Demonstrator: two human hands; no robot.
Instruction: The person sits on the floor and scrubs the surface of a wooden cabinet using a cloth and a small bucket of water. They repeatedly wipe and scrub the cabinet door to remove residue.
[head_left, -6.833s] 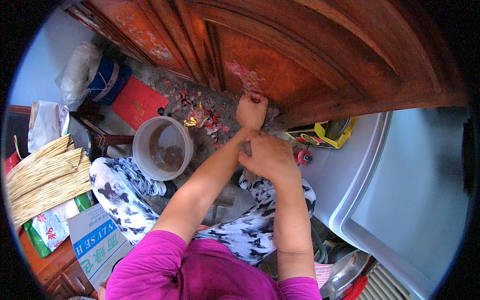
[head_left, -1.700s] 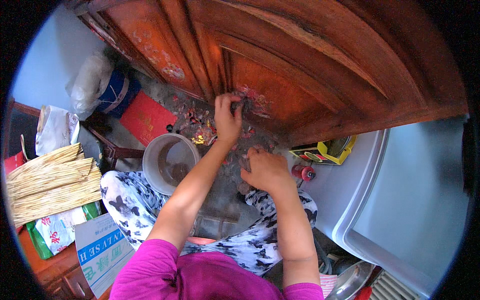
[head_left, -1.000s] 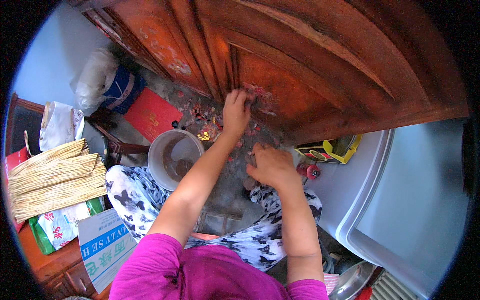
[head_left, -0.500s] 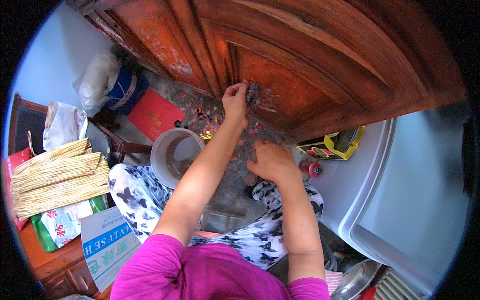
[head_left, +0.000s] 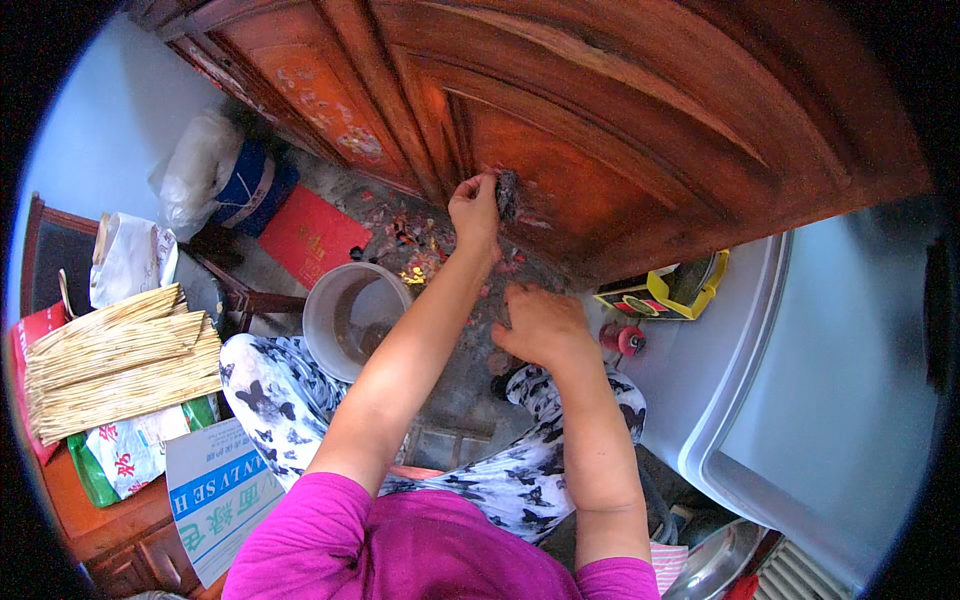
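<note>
My left hand (head_left: 475,208) is closed on a dark grey, crumpled scouring pad (head_left: 508,194), which touches the lower part of a reddish-brown wooden cabinet panel (head_left: 590,180). Pale, scraped-looking patches mark the wood around the pad. Farther right and nearer to me, my right hand (head_left: 543,325) hovers or rests low over the grey floor, back upward. Its thumb stands apart from the fingers, and I see nothing in it. Beside my left forearm stands a whitish plastic bucket (head_left: 314,312) with murky liquid in it, partly hidden by the arm.
Scraps of red and yellow paper (head_left: 415,272) litter the floor below the cabinet. A red card (head_left: 305,235) lies farther left. Bundled thin sticks (head_left: 120,360) sit on a wooden surface at left. A yellow-black box (head_left: 665,298) and red bottle (head_left: 628,340) are at right, beside a large translucent bin (head_left: 745,400).
My left hand has shifted slightly with the pad, nearer to me along the panel. The pad now looks more drawn out lengthwise. My right hand has barely moved.
</note>
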